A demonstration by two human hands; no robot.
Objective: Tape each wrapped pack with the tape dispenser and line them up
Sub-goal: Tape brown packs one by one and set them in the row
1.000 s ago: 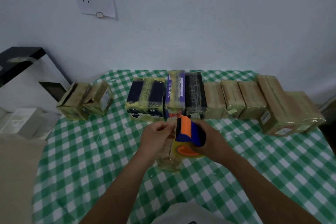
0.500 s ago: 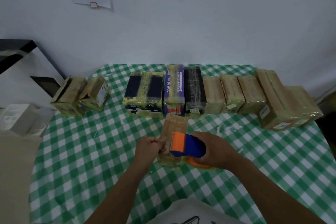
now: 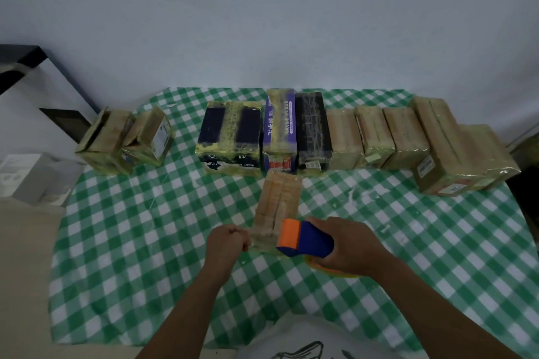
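A tan wrapped pack point(image 3: 278, 204) lies lengthwise on the green checked tablecloth point(image 3: 145, 242), just in front of the row. My right hand point(image 3: 350, 245) grips the blue and orange tape dispenser point(image 3: 303, 239) at the pack's near right corner. My left hand point(image 3: 227, 242) sits at the pack's near left edge with fingers curled, pinching at the wrap or tape end. Behind, several taped packs form a row point(image 3: 344, 137) along the table's back.
Two small packs point(image 3: 128, 140) stand apart at the back left. A larger brown box point(image 3: 460, 151) ends the row on the right. A white box point(image 3: 26, 175) and a dark frame point(image 3: 17, 64) lie off the table to the left.
The dispenser has dropped from above the pack to its near right corner, uncovering the pack's top. My left hand slid back to the near left edge. The camera has tilted down.
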